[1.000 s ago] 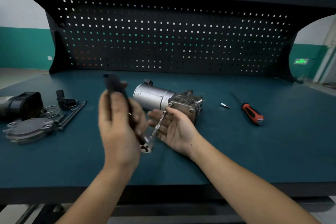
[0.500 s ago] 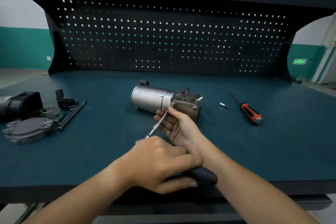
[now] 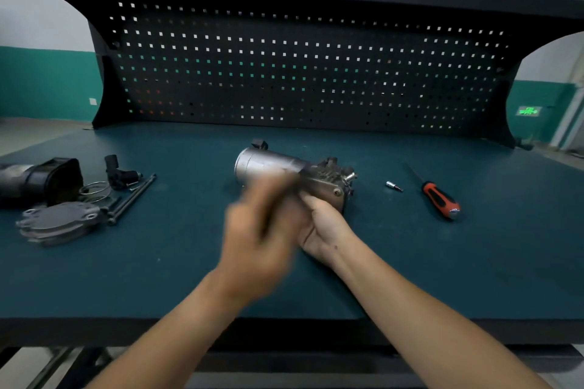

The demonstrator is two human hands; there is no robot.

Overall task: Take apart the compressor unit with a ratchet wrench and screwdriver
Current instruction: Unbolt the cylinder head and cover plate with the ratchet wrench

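- The compressor unit [image 3: 268, 163] lies on its side at frame centre on the counter [image 3: 474, 262].
- The blurred left hand [image 3: 259, 240] is wrapped round the ratchet wrench [image 3: 268, 215]'s dark handle.
- The right hand [image 3: 325, 227] has its thumb on the unit's near end; its fingers are hidden, so its grip cannot be told.
- The screwdriver [image 3: 439, 199] lies at centre right.

Black pegboard [image 3: 300, 73] backs teal workbench [image 3: 189, 278]; green-banded wall [image 3: 44, 82].

Brushed silvery metal on the cylinder of the compressor unit [image 3: 271, 164], rougher dull grey casting at its right end. Matt teal mat on the table [image 3: 474, 262]; matt black perforated pegboard [image 3: 284, 73]. Glossy orange and black plastic on the screwdriver [image 3: 439, 199] handle, dark metal shaft. Bright polished socket bit [image 3: 393, 186]. At centre left, dull grey cast cover plate [image 3: 60, 221], matt black housing [image 3: 53, 180], shiny wire rings [image 3: 94, 189]. Ratchet wrench [image 3: 268, 215] in the left hand [image 3: 252, 246] too blurred for finish
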